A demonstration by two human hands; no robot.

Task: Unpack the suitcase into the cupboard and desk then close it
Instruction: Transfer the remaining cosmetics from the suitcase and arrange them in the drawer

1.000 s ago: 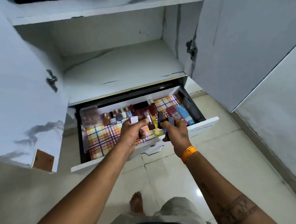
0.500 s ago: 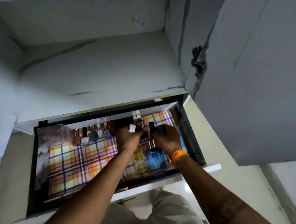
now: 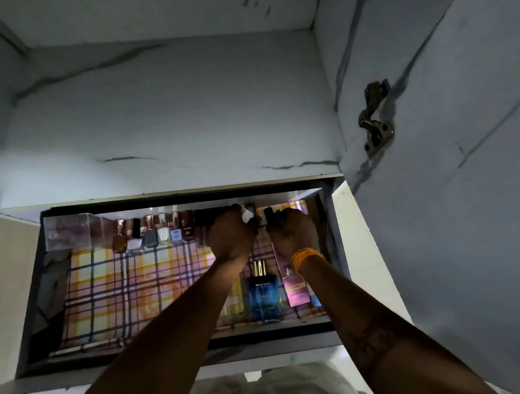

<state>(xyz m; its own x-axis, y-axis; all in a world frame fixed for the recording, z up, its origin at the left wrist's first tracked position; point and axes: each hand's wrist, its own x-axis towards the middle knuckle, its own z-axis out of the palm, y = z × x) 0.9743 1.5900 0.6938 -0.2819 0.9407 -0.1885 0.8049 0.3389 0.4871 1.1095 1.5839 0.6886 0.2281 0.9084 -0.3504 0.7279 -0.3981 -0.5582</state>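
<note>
Hands reach to the far edge of the open drawer [image 3: 34, 302], left hand [image 3: 231, 238] pinching a white-capped bottle [image 3: 247, 213], right hand [image 3: 291, 231] gripping a dark bottle [image 3: 270, 216], seemingly to extend the bottle row [image 3: 154, 233] along the back wall.

Plaid drawer liner [image 3: 112, 285] (yellow, pink, navy)

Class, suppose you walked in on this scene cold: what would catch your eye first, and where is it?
First, the two hands at the back of the open drawer: the left hand holds a small white-capped bottle, the right hand a dark one. Next, the blue perfume bottle lying at the front right on the checked liner, and the row of nail polish bottles along the back wall.
</note>
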